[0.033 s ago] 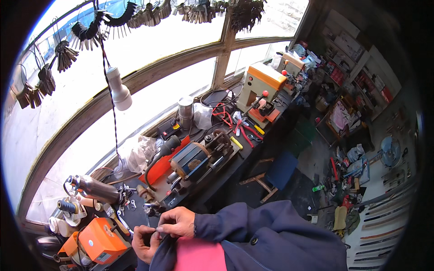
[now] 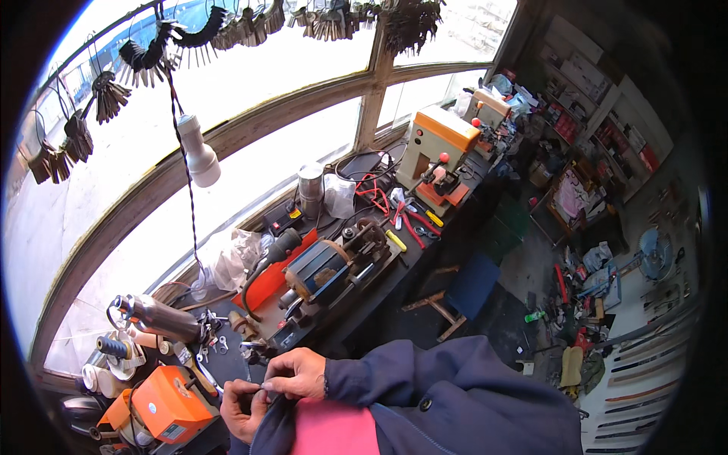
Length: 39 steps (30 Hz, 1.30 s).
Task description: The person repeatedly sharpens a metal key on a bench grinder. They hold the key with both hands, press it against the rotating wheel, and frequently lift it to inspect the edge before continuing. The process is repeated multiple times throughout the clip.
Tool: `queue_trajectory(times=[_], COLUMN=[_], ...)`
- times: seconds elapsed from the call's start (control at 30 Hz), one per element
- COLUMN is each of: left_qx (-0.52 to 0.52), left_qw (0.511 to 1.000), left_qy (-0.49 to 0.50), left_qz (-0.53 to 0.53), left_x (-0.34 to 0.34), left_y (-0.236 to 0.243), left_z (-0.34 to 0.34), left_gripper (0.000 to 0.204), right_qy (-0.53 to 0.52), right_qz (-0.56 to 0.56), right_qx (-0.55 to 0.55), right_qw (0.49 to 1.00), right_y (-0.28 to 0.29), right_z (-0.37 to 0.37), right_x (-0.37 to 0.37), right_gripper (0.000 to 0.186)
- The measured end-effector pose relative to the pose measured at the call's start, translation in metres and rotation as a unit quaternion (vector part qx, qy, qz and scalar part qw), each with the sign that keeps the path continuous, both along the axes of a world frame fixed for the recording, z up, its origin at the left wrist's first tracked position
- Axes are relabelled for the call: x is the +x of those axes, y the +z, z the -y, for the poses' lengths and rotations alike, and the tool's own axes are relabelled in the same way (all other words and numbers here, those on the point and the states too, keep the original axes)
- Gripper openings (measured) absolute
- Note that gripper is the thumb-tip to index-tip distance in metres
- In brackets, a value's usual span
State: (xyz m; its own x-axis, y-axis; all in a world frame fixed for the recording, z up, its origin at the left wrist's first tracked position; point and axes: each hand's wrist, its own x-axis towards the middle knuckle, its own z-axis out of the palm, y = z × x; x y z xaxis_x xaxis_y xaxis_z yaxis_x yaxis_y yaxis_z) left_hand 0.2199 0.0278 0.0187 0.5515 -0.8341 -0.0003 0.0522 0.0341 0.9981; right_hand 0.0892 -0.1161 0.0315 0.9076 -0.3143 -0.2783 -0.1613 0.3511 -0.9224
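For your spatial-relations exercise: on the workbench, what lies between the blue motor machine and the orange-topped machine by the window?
In the head view, between the blue motor machine and the orange-topped machine lie red-handled pliers and a yellow-handled tool.

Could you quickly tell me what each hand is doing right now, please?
Left hand: fingers curled, pinching something too small to identify.
Right hand: fingertips pinched on the same small item.

- Long dark workbench (image 2: 425,262) runs under the window.
- On it: orange box machine (image 2: 163,406), blue motor machine (image 2: 322,269) w/ orange plate, metal can (image 2: 309,189), red pliers (image 2: 413,224), orange-topped cutting machine (image 2: 436,152).
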Motion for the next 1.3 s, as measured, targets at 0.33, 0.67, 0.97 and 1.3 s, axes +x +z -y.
queue_trajectory(times=[0.33, 0.67, 0.97, 1.3], left_qx=[0.010, -0.072, -0.085, -0.058], left_qw=[0.999, 0.991, 0.990, 0.988], left_qy=[0.046, 0.071, 0.056, 0.088], left_qz=[-0.013, -0.086, -0.100, -0.115], left_x=[-0.048, -0.112, -0.148, -0.164], left_y=[0.011, 0.011, 0.023, 0.031], left_z=[0.018, 0.051, 0.059, 0.064], left_gripper=[0.019, 0.021, 0.037, 0.035], right_qy=[0.062, 0.065, 0.077, 0.091], right_qz=[0.063, 0.065, 0.041, -0.014], right_qx=[0.019, -0.017, 0.016, 0.027], right_qw=[0.996, 0.996, 0.996, 0.995], right_y=[0.008, 0.013, 0.024, 0.021], right_z=[0.032, 0.070, 0.093, 0.103], right_x=[-0.040, -0.099, -0.122, -0.126], right_gripper=[0.021, 0.020, 0.020, 0.019])
